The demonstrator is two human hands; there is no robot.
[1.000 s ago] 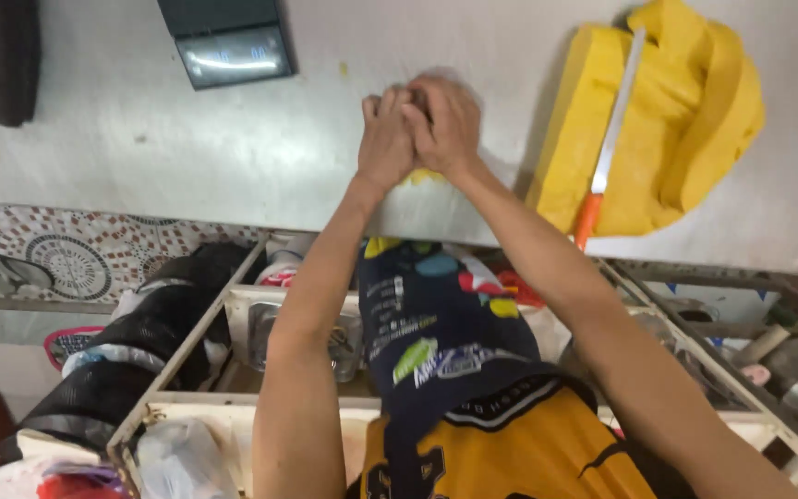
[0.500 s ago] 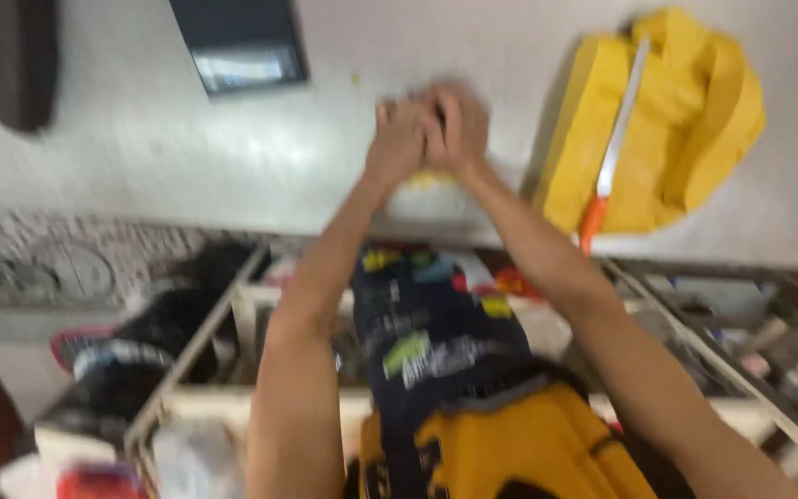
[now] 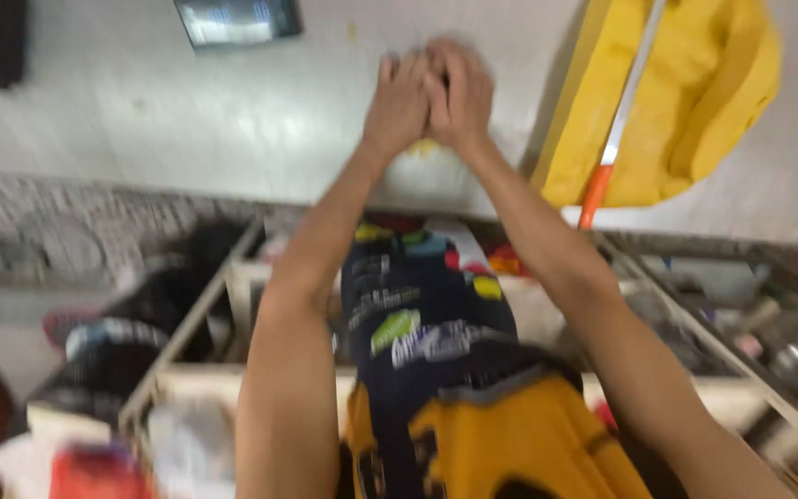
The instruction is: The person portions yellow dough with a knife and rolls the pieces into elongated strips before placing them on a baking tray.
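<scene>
Head view, blurred. The left hand (image 3: 399, 102) and right hand (image 3: 459, 92) are pressed together above the grey counter (image 3: 187, 129), fingers curled round a small pale-yellow lump (image 3: 422, 148); whether they clench it cannot be told. To the right lies a yellow cloth (image 3: 695, 102) under an orange-handled knife (image 3: 616, 139). A dark tablet (image 3: 237, 18) lies upper left. Open drawers (image 3: 196, 323) crowd below the arms.

Both arms stretch forward, and the left hand (image 3: 399, 102) and right hand (image 3: 459, 92) are pressed together, fingers curled, palms touching.
</scene>
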